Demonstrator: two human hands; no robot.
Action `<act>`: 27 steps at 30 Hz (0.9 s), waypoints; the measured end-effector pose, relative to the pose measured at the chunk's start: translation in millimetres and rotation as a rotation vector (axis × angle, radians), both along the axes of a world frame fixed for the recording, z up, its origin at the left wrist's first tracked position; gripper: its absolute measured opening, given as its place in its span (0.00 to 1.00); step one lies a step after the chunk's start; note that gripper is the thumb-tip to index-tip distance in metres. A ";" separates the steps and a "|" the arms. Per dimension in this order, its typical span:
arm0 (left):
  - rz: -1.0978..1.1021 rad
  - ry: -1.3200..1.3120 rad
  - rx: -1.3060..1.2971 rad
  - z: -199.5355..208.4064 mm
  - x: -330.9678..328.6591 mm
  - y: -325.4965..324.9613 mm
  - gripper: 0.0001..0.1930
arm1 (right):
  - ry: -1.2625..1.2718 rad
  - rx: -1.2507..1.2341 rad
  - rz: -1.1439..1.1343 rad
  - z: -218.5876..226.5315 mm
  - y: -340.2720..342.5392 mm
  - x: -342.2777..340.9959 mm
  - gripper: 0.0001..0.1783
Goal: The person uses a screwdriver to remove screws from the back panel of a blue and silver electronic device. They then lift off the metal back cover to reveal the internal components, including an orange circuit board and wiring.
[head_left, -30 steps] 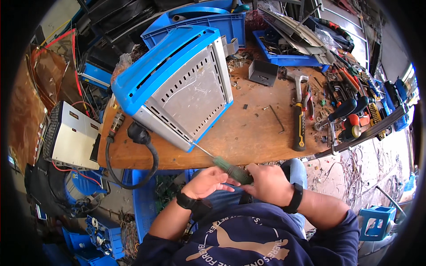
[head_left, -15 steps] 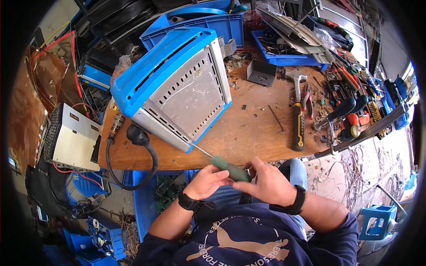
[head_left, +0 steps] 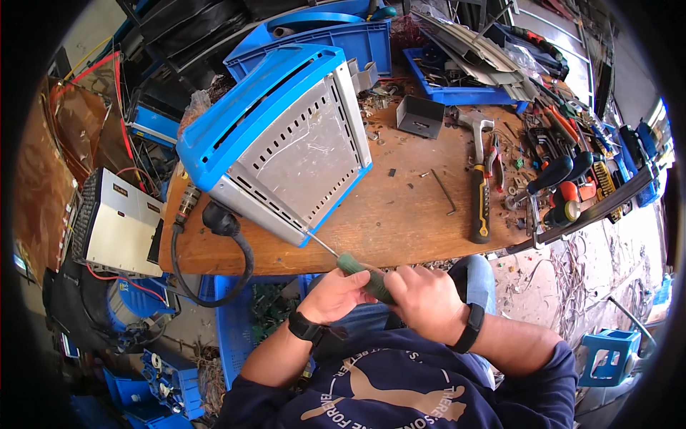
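Observation:
A screwdriver point(head_left: 363, 277) with a green handle is held in both of my hands above the bench's near edge. My left hand point(head_left: 334, 293) is closed around the front of the handle, thumb on top. Around the back end wraps my right hand point(head_left: 427, 300), fingers curled. The thin shaft points up and left, its tip at the lower corner of a metal case point(head_left: 296, 154) with slotted grey panels and blue edges. Whether the tip sits in a screw is too small to tell. The case stands tilted on the wooden bench point(head_left: 400, 232).
On the bench lie a hammer point(head_left: 481, 186), red pliers point(head_left: 493, 161), a hex key point(head_left: 444, 191) and a black bracket point(head_left: 419, 117). A tool rack point(head_left: 572, 193) fills the right side. A thick black cable point(head_left: 246, 261) loops over the near left edge. Blue bins point(head_left: 371, 44) stand behind.
My right hand has closed from a looser, spread hold into a firm wrap around the handle's end. The screwdriver has shifted slightly; the case stays where it was.

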State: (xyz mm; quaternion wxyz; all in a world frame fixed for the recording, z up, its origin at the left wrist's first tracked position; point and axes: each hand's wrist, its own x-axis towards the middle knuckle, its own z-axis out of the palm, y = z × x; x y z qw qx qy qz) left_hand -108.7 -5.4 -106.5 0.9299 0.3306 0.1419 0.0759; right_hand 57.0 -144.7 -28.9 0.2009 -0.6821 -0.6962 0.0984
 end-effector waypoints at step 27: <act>0.006 -0.027 -0.071 2.8 8.4 -5.0 0.19 | 0.479 -0.336 -0.142 1.3 0.3 13.9 0.25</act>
